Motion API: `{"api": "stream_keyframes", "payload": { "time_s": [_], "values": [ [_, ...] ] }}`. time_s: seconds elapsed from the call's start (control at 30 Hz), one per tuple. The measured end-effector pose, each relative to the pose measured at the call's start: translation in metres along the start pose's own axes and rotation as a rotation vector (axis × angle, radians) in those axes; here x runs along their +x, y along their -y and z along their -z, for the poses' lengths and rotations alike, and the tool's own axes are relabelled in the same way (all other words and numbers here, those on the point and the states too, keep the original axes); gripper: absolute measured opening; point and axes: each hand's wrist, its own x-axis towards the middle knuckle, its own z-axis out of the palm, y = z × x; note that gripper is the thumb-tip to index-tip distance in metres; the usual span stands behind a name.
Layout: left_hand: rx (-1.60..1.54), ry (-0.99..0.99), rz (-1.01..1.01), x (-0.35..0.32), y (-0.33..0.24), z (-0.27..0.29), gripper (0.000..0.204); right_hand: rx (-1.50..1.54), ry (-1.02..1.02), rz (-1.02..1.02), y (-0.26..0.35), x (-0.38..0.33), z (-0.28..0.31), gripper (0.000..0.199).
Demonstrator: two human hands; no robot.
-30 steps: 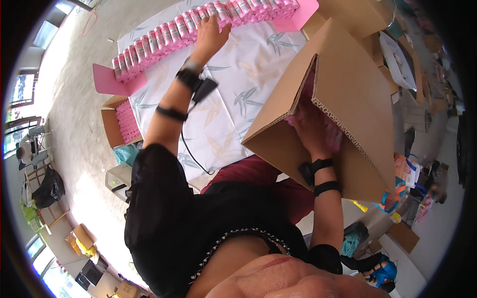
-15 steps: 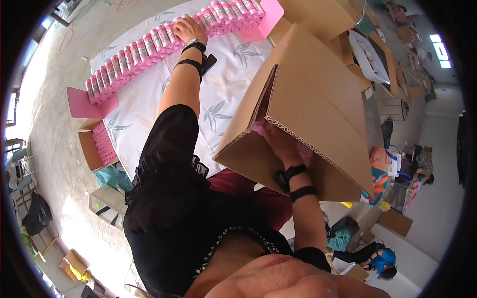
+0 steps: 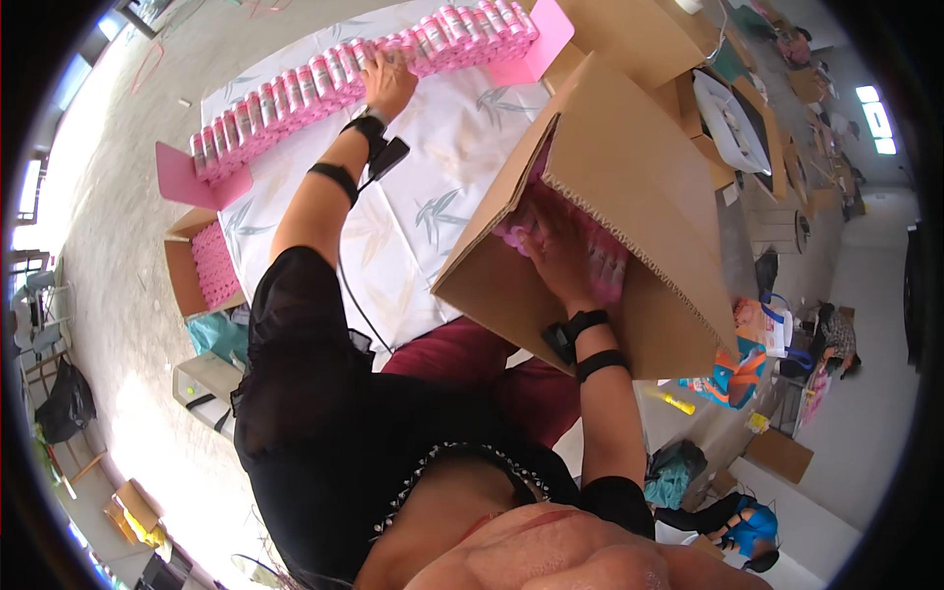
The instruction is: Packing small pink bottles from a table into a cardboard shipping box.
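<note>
A long row of small pink-and-white cylinders (image 3: pixel 305 84) lies stacked across the far side of the table, between two pink end plates (image 3: pixel 202 179). My left hand (image 3: pixel 391 87) is at the near side of this row, fingers apart and touching the cylinders around its middle. To the right, a large brown cardboard box (image 3: pixel 639 187) stands tilted with its opening toward me. Inside it, my right hand (image 3: pixel 556 246) rests with outstretched fingers against a pink wrapped pack (image 3: pixel 605 265) of similar cylinders. The box wall hides part of that pack.
A patterned white cloth (image 3: pixel 393 216) covers the table. Beside its left edge stands an open carton (image 3: pixel 211 261) of pink cylinders. More cardboard (image 3: pixel 629 34) and a white tray (image 3: pixel 730 123) lie beyond the box. Another person (image 3: pixel 752 531) is at lower right.
My left hand has drawn back slightly toward me from the top of the row. My right hand has shifted deeper into the box, and more of the pink pack shows.
</note>
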Motion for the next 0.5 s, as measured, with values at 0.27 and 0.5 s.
{"api": "stream_keyframes", "payload": {
  "time_s": [0.27,0.5],
  "values": [
    [-0.359,0.158,-0.341,-0.195,0.019,0.129,0.071,-0.107,-0.121,0.091,-0.016,0.007,-0.004,0.056],
    [-0.347,0.393,-0.266,-0.264,0.048,0.150,0.085,-0.072,-0.066,0.087,-0.011,0.011,-0.008,0.056]
  ]
}}
